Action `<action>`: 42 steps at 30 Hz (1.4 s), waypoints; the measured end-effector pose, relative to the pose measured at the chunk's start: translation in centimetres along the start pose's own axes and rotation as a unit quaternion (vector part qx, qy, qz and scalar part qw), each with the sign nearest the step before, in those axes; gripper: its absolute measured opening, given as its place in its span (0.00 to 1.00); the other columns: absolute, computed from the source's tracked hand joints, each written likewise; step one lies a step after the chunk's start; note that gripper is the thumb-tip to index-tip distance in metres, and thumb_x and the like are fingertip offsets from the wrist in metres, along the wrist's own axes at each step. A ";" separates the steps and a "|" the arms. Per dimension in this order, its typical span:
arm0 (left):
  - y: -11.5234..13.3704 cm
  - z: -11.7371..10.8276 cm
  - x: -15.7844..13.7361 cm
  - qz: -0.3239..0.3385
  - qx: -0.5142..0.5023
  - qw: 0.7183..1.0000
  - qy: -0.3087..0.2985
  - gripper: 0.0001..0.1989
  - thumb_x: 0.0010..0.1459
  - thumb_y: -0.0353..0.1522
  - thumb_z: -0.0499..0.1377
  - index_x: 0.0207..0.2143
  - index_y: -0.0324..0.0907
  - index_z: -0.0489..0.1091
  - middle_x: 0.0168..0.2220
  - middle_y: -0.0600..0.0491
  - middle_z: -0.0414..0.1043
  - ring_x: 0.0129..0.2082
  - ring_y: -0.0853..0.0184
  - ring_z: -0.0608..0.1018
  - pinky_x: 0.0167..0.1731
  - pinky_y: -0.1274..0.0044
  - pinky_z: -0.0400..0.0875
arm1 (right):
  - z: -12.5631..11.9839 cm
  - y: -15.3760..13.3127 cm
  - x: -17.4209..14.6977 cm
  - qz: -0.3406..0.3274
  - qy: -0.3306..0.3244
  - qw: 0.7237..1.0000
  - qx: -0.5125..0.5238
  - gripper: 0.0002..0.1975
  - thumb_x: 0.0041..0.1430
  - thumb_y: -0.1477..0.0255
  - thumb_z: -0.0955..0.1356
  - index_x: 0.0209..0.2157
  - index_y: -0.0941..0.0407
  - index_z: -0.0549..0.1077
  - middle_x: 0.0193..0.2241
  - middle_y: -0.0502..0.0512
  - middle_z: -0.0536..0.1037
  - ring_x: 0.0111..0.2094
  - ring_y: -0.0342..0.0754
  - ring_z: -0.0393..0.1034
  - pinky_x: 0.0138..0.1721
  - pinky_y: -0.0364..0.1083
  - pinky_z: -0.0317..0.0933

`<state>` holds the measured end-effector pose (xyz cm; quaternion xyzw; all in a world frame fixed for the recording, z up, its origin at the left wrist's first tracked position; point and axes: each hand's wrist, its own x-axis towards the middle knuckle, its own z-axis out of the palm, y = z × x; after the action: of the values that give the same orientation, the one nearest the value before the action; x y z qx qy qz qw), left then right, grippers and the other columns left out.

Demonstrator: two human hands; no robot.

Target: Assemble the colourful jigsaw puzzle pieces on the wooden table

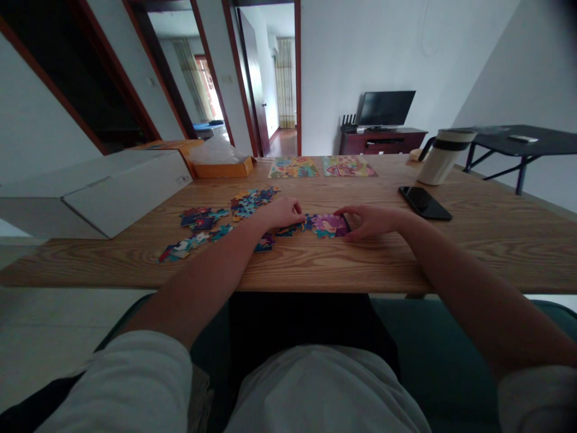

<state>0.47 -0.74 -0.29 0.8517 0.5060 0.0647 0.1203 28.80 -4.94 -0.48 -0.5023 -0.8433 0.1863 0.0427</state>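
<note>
The grip of the right hand [370, 221] is parted fairly wide, thumb and fingers set around the right end of a purple puzzle section [331, 224]. The left hand [285, 211] has its fingers bent, the tips down by the section's left end; whether they pinch a piece, I cannot tell. The section lies flat on the tabletop [306, 269], between the two hands, a joined patch with a knobbly, interlocking outline and teal along its near edge. A dark strip runs down its right end.

Left of it spread more flat pieces with lobed edges: a blue-and-orange cluster [252, 202] beyond the left forearm, a dark cluster [198, 218] farther left, and a curving strip [184, 246] nearer the table's front edge. The wood has a long, wavy grain and a smooth finish.

Past the pieces, a low orange box [228, 170] stands open, with crumpled, translucent plastic [217, 150] bulging above its rim. Beside it is a long white carton [130, 192], smooth-sided and square-cornered, its contents hidden. Toward the far edge lie two bright rectangular printed sheets [293, 168], side by side. On the right are a glossy black phone [424, 202] and a pale, dark-banded mug [442, 161] with a dark handle, its inside out of sight.
</note>
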 end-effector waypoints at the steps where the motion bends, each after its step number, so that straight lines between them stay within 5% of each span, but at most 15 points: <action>1: 0.1 0.1 0.0 -0.004 0.019 1.000 0.002 0.16 0.59 0.42 0.61 0.41 0.39 0.76 0.39 0.47 0.81 0.37 0.62 0.80 0.35 0.76 0.70 | 0.0 0.0 0.0 0.001 0.000 1.000 0.001 0.48 0.46 0.48 0.75 0.66 0.52 0.66 0.61 0.60 0.73 0.58 0.67 0.69 0.61 0.60 0.60; 12: 0.1 -0.1 -0.9 0.151 0.017 0.987 -0.045 0.27 0.57 0.47 0.64 0.56 0.44 0.74 0.50 0.49 0.77 0.46 0.61 0.78 0.45 0.75 0.70 | 0.1 0.4 0.2 -0.008 -0.001 1.000 0.001 0.47 0.46 0.49 0.75 0.66 0.53 0.66 0.63 0.60 0.71 0.61 0.66 0.66 0.64 0.59 0.57; 18: 0.6 -0.1 -1.2 0.149 0.039 0.987 -0.041 0.29 0.57 0.48 0.63 0.57 0.43 0.73 0.51 0.47 0.77 0.47 0.60 0.78 0.48 0.73 0.70 | 0.1 0.3 0.2 -0.006 -0.004 1.000 0.002 0.47 0.46 0.48 0.75 0.66 0.51 0.66 0.63 0.59 0.71 0.61 0.67 0.66 0.64 0.61 0.57; 28: 0.9 1.3 -0.6 0.141 0.097 0.984 0.051 0.24 0.61 0.44 0.58 0.56 0.43 0.73 0.53 0.47 0.74 0.50 0.59 0.77 0.53 0.72 0.69 | 0.2 0.5 0.3 -0.018 -0.004 1.000 0.002 0.45 0.47 0.49 0.74 0.65 0.50 0.67 0.63 0.58 0.71 0.62 0.64 0.66 0.65 0.58 0.56; 42: 1.2 1.4 -0.7 0.170 0.140 0.974 0.050 0.21 0.66 0.44 0.53 0.53 0.46 0.77 0.50 0.46 0.75 0.49 0.57 0.77 0.52 0.69 0.68 | 0.1 0.5 0.3 -0.021 -0.006 1.000 -0.001 0.44 0.48 0.48 0.74 0.65 0.48 0.67 0.61 0.56 0.73 0.61 0.65 0.66 0.64 0.59 0.56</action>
<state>1.45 -2.08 -1.35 0.9293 0.3632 0.0548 -0.0382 28.99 -4.50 -0.79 -0.4831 -0.8543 0.1871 0.0413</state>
